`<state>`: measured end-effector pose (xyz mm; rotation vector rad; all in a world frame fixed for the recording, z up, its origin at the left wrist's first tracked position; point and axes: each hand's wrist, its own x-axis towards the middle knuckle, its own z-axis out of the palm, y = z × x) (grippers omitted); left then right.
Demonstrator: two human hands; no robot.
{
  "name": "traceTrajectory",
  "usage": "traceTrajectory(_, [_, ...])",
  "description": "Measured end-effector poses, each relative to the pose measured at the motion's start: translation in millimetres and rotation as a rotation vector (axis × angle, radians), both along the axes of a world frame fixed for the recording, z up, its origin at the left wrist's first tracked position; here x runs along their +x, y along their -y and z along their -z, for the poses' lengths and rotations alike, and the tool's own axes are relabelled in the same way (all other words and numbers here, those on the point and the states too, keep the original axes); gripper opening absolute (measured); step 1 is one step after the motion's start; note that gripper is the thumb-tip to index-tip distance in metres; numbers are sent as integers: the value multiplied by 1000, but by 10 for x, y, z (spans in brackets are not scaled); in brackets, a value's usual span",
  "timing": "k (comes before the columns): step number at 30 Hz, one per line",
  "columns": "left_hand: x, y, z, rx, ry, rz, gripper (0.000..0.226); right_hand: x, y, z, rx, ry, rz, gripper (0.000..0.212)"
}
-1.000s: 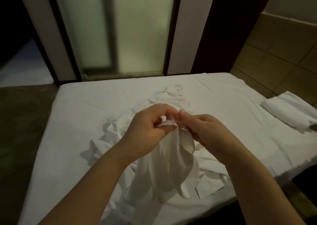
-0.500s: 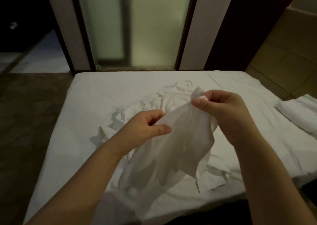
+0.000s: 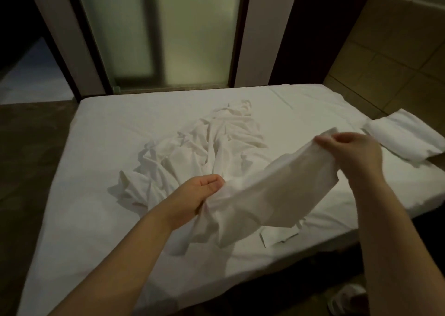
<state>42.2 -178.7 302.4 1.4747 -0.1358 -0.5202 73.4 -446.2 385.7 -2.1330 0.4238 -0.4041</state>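
A white cloth (image 3: pixel 272 195) is stretched between my two hands above the bed. My left hand (image 3: pixel 197 192) grips its lower left end, fingers curled round the bunched fabric. My right hand (image 3: pixel 351 154) pinches its upper right corner, held higher and farther right. The cloth sags between them and its loose lower part hangs down toward the sheet. Behind it a heap of crumpled white cloths (image 3: pixel 202 147) lies in the middle of the bed (image 3: pixel 108 219).
A folded white stack (image 3: pixel 404 137) sits at the bed's right edge. A small flat white piece (image 3: pixel 279 237) lies on the sheet under the held cloth. Frosted glass doors (image 3: pixel 163 31) stand behind the bed, a tiled wall (image 3: pixel 397 50) to the right, dark floor to the left.
My hands have moved apart: the right hand went right and up with one corner, the left stayed low. The cloth went from bunched between them to spread out.
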Motion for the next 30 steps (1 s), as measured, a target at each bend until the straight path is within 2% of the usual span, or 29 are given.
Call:
traceTrajectory(2, [-18,50,-83,126,131,2,25,-26,88,118,-177,-192,-77,28])
traceTrajectory(5, [-35,130,-324,379,417,120,23,-119,-74,118,-300,-145,-312,34])
traceTrajectory(8, [-37,211,-514,505,589,224,25,-273,-452,41,-183,-200,-751,22])
traceTrajectory(10, [-13,189,-567,498,633,161,24,-367,-651,83,-3,-223,-909,16])
traceTrajectory(14, [-11,62,-585,433,586,12,22,-394,-795,197,188,-169,-870,31])
traceTrajectory(18, [-8,-7,-549,330,465,-18,25,-317,-965,210,237,-96,-727,25])
traceTrajectory(22, [109,-212,-476,315,294,-58,26,-84,-783,68,402,113,-349,34])
traceTrajectory(24, [169,-336,-458,316,270,-49,29,-10,-593,-66,446,187,-161,25])
traceTrajectory(27, [249,-473,-508,316,270,-80,34,65,-372,-153,356,214,-21,20])
traceTrajectory(30, [331,-541,-592,403,314,-81,25,176,-323,-67,65,97,8,24])
